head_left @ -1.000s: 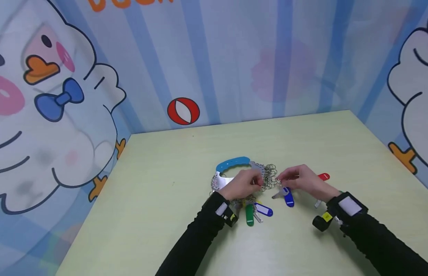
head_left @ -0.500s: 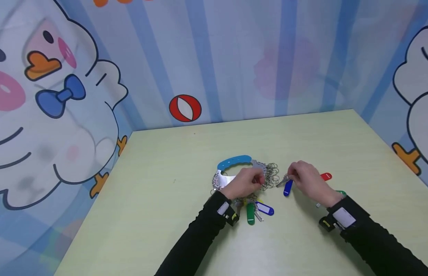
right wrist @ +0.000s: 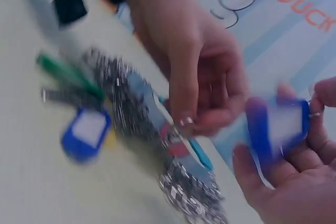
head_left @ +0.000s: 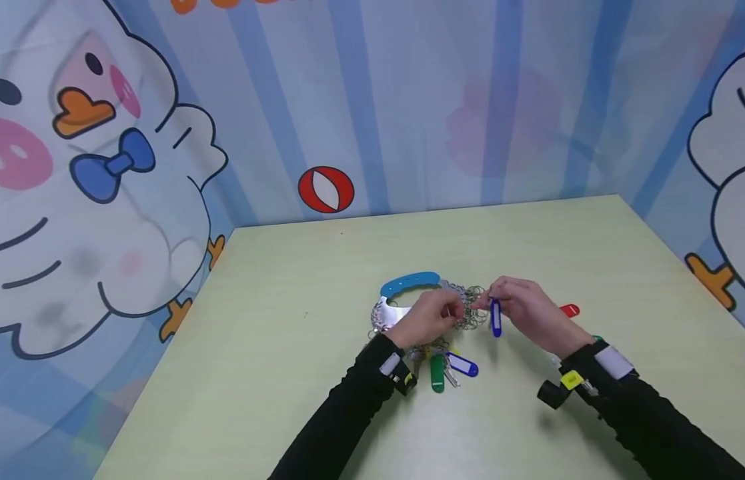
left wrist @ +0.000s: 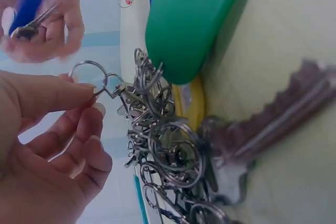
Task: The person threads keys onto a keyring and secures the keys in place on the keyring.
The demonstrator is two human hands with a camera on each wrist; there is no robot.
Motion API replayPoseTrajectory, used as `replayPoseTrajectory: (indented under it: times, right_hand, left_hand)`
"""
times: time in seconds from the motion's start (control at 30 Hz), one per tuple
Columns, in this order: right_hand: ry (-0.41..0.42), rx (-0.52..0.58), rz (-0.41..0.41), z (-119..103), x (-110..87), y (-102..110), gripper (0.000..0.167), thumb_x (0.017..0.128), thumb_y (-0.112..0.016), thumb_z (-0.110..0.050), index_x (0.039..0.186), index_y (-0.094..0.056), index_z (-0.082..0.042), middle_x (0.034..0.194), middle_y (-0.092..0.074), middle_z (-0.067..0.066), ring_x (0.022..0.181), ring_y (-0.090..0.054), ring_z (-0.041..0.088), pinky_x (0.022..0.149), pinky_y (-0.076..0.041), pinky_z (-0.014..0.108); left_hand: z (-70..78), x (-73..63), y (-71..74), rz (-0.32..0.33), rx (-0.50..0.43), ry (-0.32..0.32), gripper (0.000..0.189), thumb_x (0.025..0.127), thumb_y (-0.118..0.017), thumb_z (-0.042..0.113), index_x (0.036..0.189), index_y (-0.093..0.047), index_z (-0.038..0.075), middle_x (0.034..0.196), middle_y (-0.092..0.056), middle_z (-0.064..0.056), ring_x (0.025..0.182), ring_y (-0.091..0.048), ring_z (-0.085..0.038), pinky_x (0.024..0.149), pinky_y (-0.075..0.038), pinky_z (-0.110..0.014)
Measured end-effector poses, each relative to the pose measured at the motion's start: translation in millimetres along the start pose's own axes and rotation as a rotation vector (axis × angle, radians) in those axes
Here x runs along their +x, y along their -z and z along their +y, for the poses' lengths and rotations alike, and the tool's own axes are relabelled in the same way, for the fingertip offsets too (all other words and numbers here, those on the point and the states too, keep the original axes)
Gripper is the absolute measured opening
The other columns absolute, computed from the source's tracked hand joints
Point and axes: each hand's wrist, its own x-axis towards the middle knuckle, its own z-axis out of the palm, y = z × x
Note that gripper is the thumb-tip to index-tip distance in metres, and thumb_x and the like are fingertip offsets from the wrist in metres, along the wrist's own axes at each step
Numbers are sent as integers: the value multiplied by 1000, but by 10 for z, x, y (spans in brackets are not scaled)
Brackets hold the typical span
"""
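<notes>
My left hand (head_left: pixel 425 317) pinches a small metal split ring (left wrist: pixel 89 63) between thumb and forefinger, above a metal key holder with a blue handle (head_left: pixel 410 281). That ring links to a clasp on the holder, amid many rings (left wrist: pixel 176 150). Just to the right, my right hand (head_left: pixel 528 311) holds a blue key tag (head_left: pixel 495 319) with a key (left wrist: pixel 46 16) attached. The right wrist view blurs this tag. A green key tag (head_left: pixel 437 373), another blue tag (head_left: pixel 462 365), a yellow tag (left wrist: pixel 190 102) and a brownish key (left wrist: pixel 262 121) lie below my left hand.
A red key tag (head_left: pixel 569 310) lies behind my right hand. Near the right wrist, a green tag (head_left: pixel 597 338) is mostly hidden. The pale table (head_left: pixel 276 387) meets a printed backdrop (head_left: pixel 408 120) at the back.
My right hand drew away to the right with the blue tag and key, then came back left toward my left hand. The tag now hangs nearly upright. My left hand has barely moved.
</notes>
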Motion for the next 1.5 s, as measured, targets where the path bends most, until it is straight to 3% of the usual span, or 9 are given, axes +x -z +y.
replayPoseTrajectory:
  times: [0.07, 0.1, 0.2, 0.3, 0.5, 0.8, 1.07, 1.5]
  right_hand:
    - [-57, 113, -38, 29, 42, -25, 26, 103, -42, -27, 96, -58, -8, 91, -61, -2, 92, -61, 14, 97, -46, 36]
    - [-86, 106, -41, 48, 61, -43, 25, 102, -44, -28, 99, -58, -7, 89, -60, -1, 86, -61, 14, 91, -49, 32]
    - [-129, -73, -25, 110, 105, -113, 27, 99, -52, -26, 107, -60, -1, 84, -62, 5, 73, -60, 13, 77, -52, 28]
    - [-115, -293, -31, 165, 132, -177, 27, 97, -56, -19, 110, -61, 4, 85, -65, 13, 67, -59, 14, 70, -49, 26]
    - [-54, -433, -63, 207, 155, -240, 24, 95, -58, -15, 110, -66, 2, 98, -69, 15, 78, -58, 14, 69, -46, 22]
    - [-10, -475, -67, 229, 136, -229, 26, 95, -60, -24, 109, -70, -5, 102, -69, 10, 89, -56, 19, 82, -46, 28]
    - [15, -478, -55, 213, 116, -238, 24, 94, -61, -20, 111, -70, -4, 106, -71, 13, 89, -59, 18, 79, -49, 22]
    - [32, -498, -44, 201, 144, -284, 22, 94, -62, -16, 109, -70, -3, 101, -71, 12, 86, -57, 18, 76, -48, 24]
  left_hand:
    - [-7, -3, -8, 11, -5, -13, 13, 84, -61, -7, 92, -64, 2, 88, -64, -6, 77, -53, -8, 67, -42, -12]
    - [-9, -6, -10, 18, -12, -20, 13, 84, -61, -8, 93, -63, 1, 88, -64, -6, 76, -53, -8, 67, -42, -12]
    - [-10, -15, -12, 45, -30, -35, 15, 83, -60, -9, 95, -60, 1, 86, -63, -6, 76, -54, -9, 67, -43, -12]
    - [-5, -24, -9, 60, -52, -35, 18, 83, -60, -10, 96, -57, 2, 87, -62, -7, 76, -54, -9, 67, -43, -12]
    - [8, -39, 9, 59, -63, -31, 19, 83, -60, -10, 96, -56, 4, 89, -64, -9, 78, -57, -10, 68, -44, -12]
    - [-33, -60, 11, 69, -55, 21, 12, 87, -63, -2, 93, -61, 8, 91, -66, -5, 81, -58, -8, 71, -46, -12]
    - [-48, -50, 1, 89, -84, 30, 11, 87, -64, 0, 93, -61, 9, 89, -66, -5, 78, -57, -8, 68, -46, -12]
    - [-69, -65, 15, 117, -95, 40, 13, 85, -63, -2, 93, -61, 8, 87, -66, -6, 75, -56, -7, 67, -46, -12]
